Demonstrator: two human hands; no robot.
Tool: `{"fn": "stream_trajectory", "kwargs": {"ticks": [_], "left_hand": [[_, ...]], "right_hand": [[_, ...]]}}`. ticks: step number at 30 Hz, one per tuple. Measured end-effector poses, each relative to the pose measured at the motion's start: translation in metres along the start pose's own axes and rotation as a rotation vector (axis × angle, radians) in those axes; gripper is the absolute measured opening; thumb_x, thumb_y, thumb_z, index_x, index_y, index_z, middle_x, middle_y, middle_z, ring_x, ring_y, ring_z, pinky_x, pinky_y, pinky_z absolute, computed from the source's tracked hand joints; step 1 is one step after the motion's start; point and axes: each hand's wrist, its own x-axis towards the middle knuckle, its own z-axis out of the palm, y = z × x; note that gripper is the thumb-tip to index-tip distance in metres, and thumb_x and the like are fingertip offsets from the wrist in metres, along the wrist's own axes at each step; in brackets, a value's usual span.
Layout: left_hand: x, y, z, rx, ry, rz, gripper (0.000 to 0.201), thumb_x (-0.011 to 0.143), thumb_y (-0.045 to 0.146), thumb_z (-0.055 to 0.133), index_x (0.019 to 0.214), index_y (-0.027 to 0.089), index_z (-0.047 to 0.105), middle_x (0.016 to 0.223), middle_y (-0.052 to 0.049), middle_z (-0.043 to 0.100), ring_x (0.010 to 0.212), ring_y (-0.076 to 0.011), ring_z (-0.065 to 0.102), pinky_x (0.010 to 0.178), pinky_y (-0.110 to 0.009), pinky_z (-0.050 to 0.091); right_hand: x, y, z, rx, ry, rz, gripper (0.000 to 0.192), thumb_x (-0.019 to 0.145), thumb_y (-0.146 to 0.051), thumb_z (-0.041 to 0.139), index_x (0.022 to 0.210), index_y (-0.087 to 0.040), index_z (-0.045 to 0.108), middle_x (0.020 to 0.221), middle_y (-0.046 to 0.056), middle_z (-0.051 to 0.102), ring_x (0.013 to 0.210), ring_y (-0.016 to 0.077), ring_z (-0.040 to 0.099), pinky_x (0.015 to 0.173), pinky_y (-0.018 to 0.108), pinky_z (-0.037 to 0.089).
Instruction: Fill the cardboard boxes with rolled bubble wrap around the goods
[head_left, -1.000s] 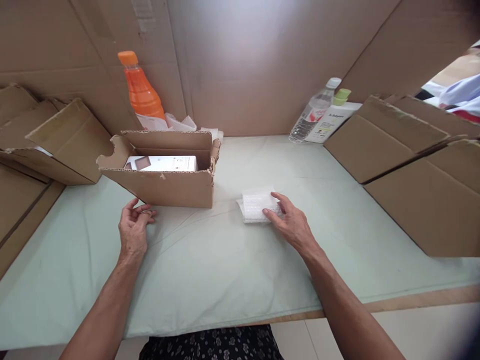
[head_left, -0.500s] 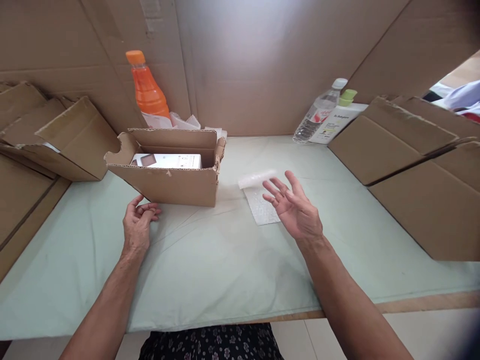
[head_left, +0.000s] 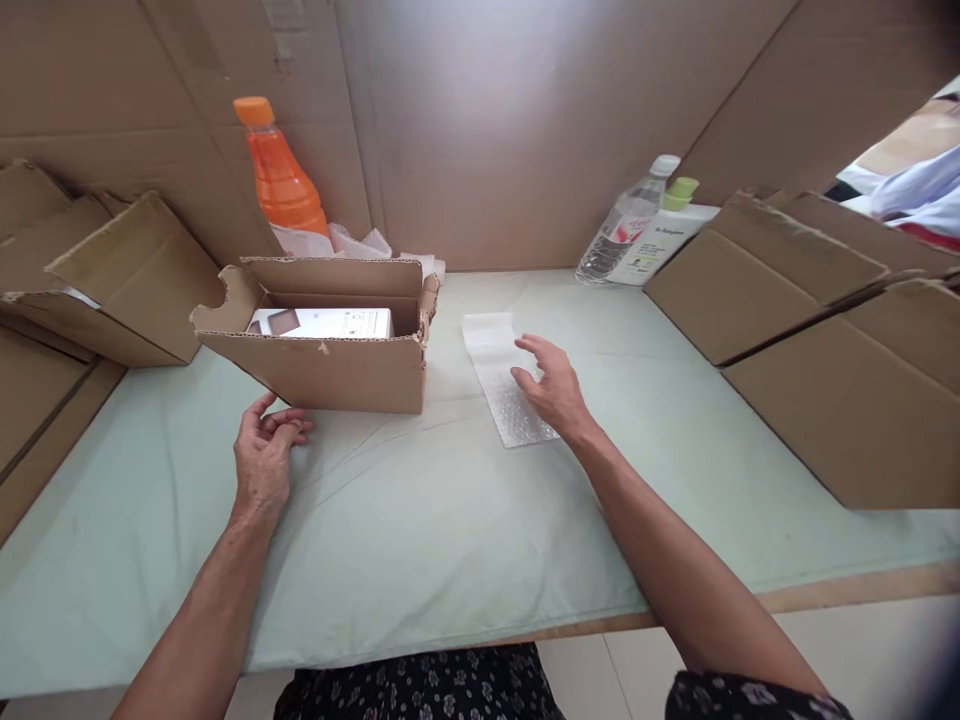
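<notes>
- Head view: right hand (head_left: 553,388) flat, fingers spread, pressing the bubble-wrap strip (head_left: 504,385) at mid-counter (head_left: 420,520).
- Left hand (head_left: 264,458) loosely curled, empty, just before the open carton (head_left: 330,350).

Legible text: none. White bottle (head_left: 660,243), upper right of frame: dark label print, too small to read. White box (head_left: 330,323) in carton (head_left: 322,370): print too blurred.

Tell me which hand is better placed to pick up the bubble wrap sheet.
Right. The right hand already rests on the bubble wrap sheet; the left hand lies apart, in front of the cardboard box.
</notes>
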Motion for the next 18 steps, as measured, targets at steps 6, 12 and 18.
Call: {"fn": "stream_trajectory", "kwargs": {"ticks": [6,12,18], "left_hand": [[0.003,-0.003,-0.001,-0.004,0.001,-0.001,0.061,0.06,0.025,0.074,0.117,0.017,0.057,0.084,-0.001,0.071,0.068,-0.0146,0.069,0.06,-0.025,0.05],[0.003,0.0,-0.002,0.002,-0.004,-0.005,0.061,0.059,0.025,0.075,0.117,0.018,0.058,0.082,-0.001,0.071,0.067,-0.0148,0.069,0.059,-0.025,0.05],[0.003,-0.001,-0.003,0.009,-0.036,-0.015,0.06,0.063,0.026,0.074,0.12,0.018,0.057,0.085,-0.001,0.071,0.07,-0.0152,0.07,0.061,-0.026,0.05]], "right_hand": [[0.046,0.003,0.021,-0.177,-0.001,-0.008,0.024,0.083,-0.014,0.056,0.093,-0.018,0.077,0.127,0.015,0.069,0.123,0.0353,0.059,0.106,0.058,0.045],[0.122,-0.018,-0.003,-0.156,0.107,-0.091,0.03,0.094,-0.026,0.049,0.109,-0.022,0.075,0.112,0.01,0.072,0.11,0.0283,0.064,0.104,0.051,0.049],[0.123,-0.018,-0.009,0.113,0.164,-0.153,0.058,0.089,-0.039,0.06,0.144,-0.02,0.054,0.154,0.014,0.049,0.131,0.0307,0.057,0.098,0.047,0.056]]}}
